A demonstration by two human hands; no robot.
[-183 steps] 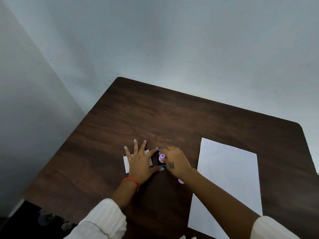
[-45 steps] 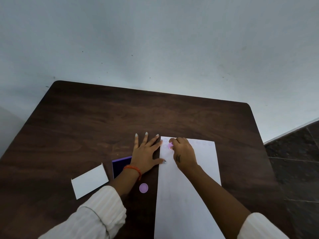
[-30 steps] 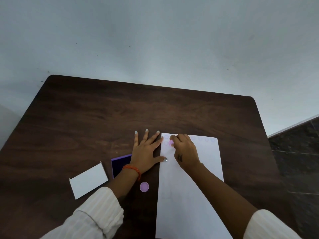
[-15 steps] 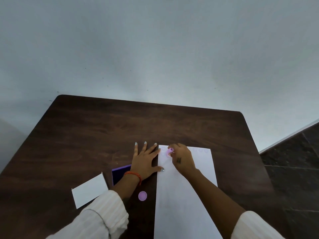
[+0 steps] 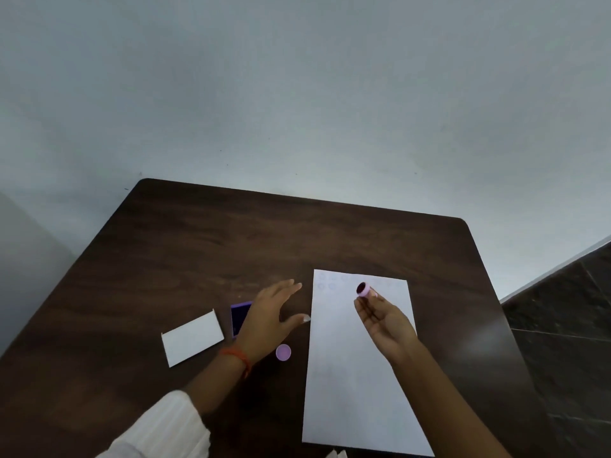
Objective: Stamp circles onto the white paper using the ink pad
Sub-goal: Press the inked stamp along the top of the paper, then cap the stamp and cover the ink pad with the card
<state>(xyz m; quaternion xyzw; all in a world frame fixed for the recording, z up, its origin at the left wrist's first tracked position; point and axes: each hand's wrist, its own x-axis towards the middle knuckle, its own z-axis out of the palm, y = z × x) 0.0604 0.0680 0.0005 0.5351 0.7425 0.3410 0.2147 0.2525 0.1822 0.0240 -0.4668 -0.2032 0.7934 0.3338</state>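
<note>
A white paper (image 5: 357, 375) lies lengthwise on the dark wooden table (image 5: 205, 252), with faint stamped circles along its far edge. My right hand (image 5: 385, 320) is raised above the paper, palm up, pinching a small pink round stamp (image 5: 363, 289) whose dark inked face is turned toward me. My left hand (image 5: 269, 319) hovers with fingers spread just left of the paper, partly covering the purple ink pad (image 5: 238, 317).
A pink round cap (image 5: 283, 352) lies on the table by my left wrist. A small white card (image 5: 192, 338) lies left of the ink pad. The table stands against a pale wall; dark floor tiles (image 5: 568, 342) show to the right.
My right hand has lifted the stamp off the paper's far left corner and turned its face up. My left hand has lifted off the table and drawn back from the paper's edge.
</note>
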